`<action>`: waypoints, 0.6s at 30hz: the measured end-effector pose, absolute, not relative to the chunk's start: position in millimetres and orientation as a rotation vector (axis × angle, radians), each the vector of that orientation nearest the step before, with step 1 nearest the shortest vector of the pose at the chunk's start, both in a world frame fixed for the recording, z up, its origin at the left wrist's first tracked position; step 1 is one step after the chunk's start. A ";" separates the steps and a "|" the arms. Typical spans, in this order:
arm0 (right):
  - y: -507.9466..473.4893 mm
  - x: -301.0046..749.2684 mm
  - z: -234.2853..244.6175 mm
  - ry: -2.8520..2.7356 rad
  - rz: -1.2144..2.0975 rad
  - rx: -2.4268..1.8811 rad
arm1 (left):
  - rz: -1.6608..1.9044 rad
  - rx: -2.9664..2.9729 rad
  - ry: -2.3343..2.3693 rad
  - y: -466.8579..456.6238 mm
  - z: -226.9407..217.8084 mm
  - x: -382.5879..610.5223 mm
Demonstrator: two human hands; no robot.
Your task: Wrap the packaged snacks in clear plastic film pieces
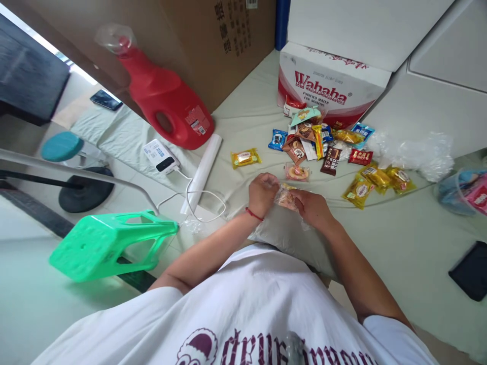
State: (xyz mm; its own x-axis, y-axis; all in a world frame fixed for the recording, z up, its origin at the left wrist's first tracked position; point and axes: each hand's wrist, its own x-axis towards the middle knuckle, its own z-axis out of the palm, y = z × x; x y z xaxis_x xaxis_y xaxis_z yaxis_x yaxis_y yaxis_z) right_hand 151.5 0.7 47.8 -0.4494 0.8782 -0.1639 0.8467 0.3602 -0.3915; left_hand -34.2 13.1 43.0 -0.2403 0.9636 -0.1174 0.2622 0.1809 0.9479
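Observation:
Between my two hands is a small snack packet point(287, 197) in clear, pinkish wrapping. My left hand point(263, 194), with a red string at the wrist, has its fingers closed at the packet's left end. On the other end, my right hand point(312, 208) grips with thumb and fingers. Just beyond lies another pink clear-wrapped snack point(297, 173). To its left rests a yellow-wrapped snack point(246, 158). A heap of mixed wrapped snacks point(306, 137) sits farther back, and several yellow packets point(358, 190) lie to the right.
Behind the heap stands a Wahaha carton point(331, 83). A red jug point(163, 96), a white roll point(203, 170) and a white device with a cable point(160, 156) are at left. Bubble wrap point(418, 154), a clear tub point(452, 191) and a black pouch point(472, 271) lie right. A green stool point(91, 248) stands lower left.

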 end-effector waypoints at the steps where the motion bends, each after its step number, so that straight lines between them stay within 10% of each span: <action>1: 1.1 150.7 48.0 -2.530 0.677 -1.615 | 1.079 1.377 1.649 6.6 46.6 -29.0; 11: 24.8 178.4 36.1 -1.999 1.237 -1.386 | 0.571 2.434 1.515 -33.8 43.8 -20.4; 18: 4.7 204.1 57.0 -1.809 0.956 -1.547 | 0.623 2.410 1.541 -19.6 40.5 -25.4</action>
